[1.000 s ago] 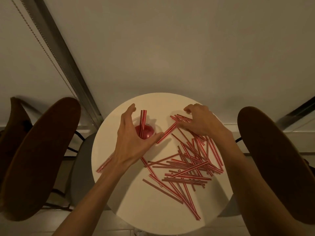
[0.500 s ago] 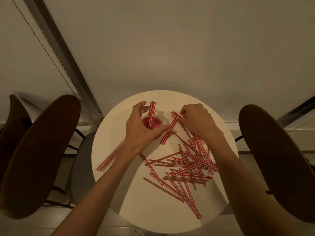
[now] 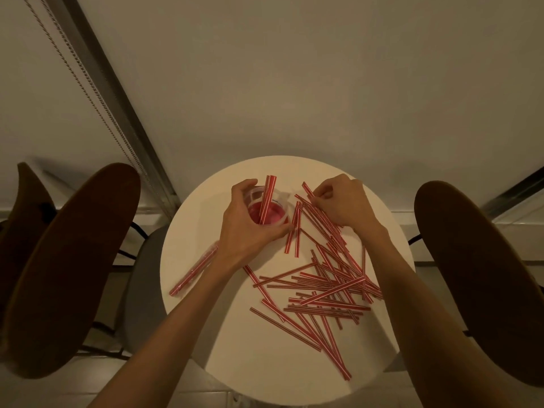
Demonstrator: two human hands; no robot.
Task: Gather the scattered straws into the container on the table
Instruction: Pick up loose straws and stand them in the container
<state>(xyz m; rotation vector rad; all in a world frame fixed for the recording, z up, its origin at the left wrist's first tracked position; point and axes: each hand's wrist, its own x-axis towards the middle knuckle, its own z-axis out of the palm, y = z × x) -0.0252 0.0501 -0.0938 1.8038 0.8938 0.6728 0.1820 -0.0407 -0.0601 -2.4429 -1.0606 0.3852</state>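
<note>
A clear plastic cup (image 3: 272,201) with a red bottom stands at the back of the round white table (image 3: 294,369). Two red-and-white striped straws (image 3: 268,198) stand in it. My left hand (image 3: 250,228) is wrapped around the cup's near side. Just to the right, my right hand (image 3: 343,206) pinches the far end of a straw (image 3: 307,188) at the back of the pile. Several scattered straws (image 3: 326,293) lie crossed over the table's right half. A bundle of straws in a clear wrapper (image 3: 194,270) lies at the left edge.
Two brown chair backs flank the table, one at the left (image 3: 70,269) and one at the right (image 3: 477,278). A grey chair seat (image 3: 144,281) sits under the table's left side. A wall and a window frame with a bead chain (image 3: 88,92) lie beyond.
My left hand has closed around the cup and shifted it slightly away. My right hand has drawn its fingers together onto a straw end at the back of the pile.
</note>
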